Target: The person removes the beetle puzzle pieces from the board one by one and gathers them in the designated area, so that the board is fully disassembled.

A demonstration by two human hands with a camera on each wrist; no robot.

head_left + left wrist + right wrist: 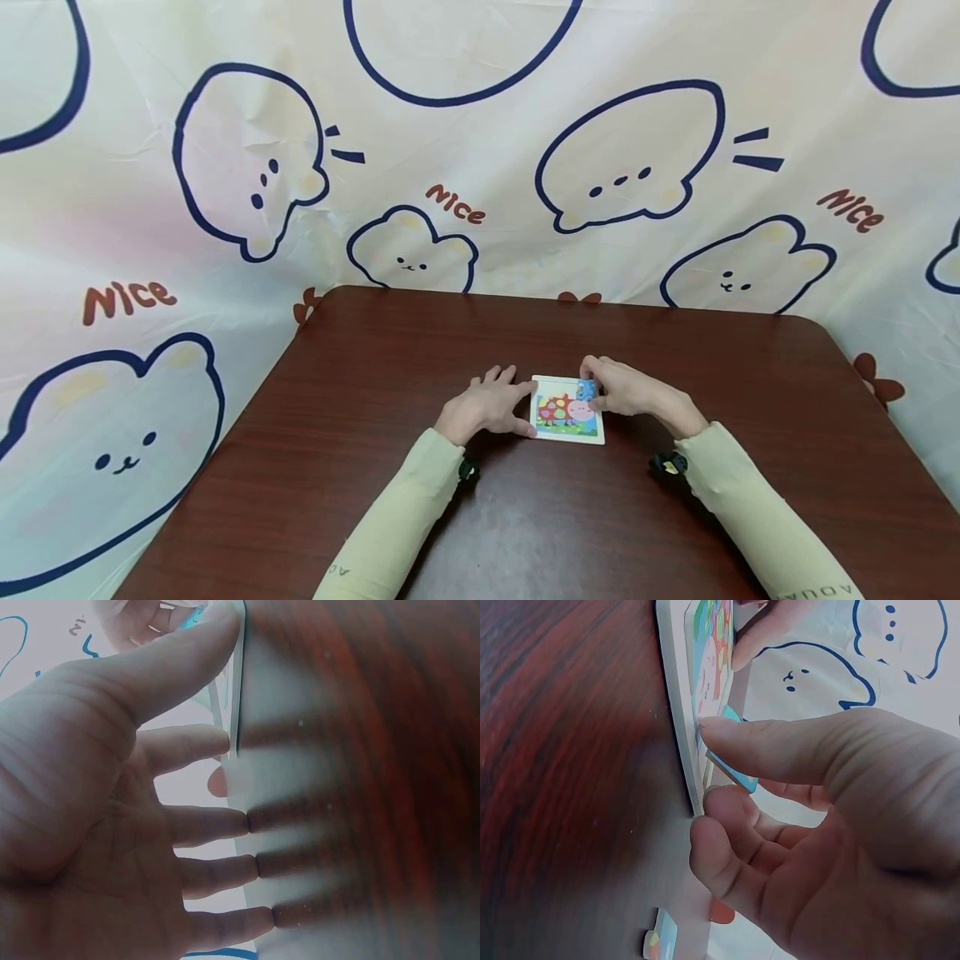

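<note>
A square picture puzzle board point(567, 436) with a white frame lies on the table, showing a red spotted body with a pink face. At its left edge, my left hand point(487, 406) touches the frame with thumb and index finger, the other fingers stretched out straight. My right hand point(628, 390) is at the upper right corner. Between its thumb and fingers it pinches a blue puzzle piece point(739, 774), which stands tilted above the board in the right wrist view. The fingers partly hide that corner.
Another small puzzle piece point(662, 935) lies on the tabletop beyond the right hand, seen in the right wrist view. The brown wooden table point(337, 500) meets a patterned cloth backdrop point(510, 167) behind and at both sides.
</note>
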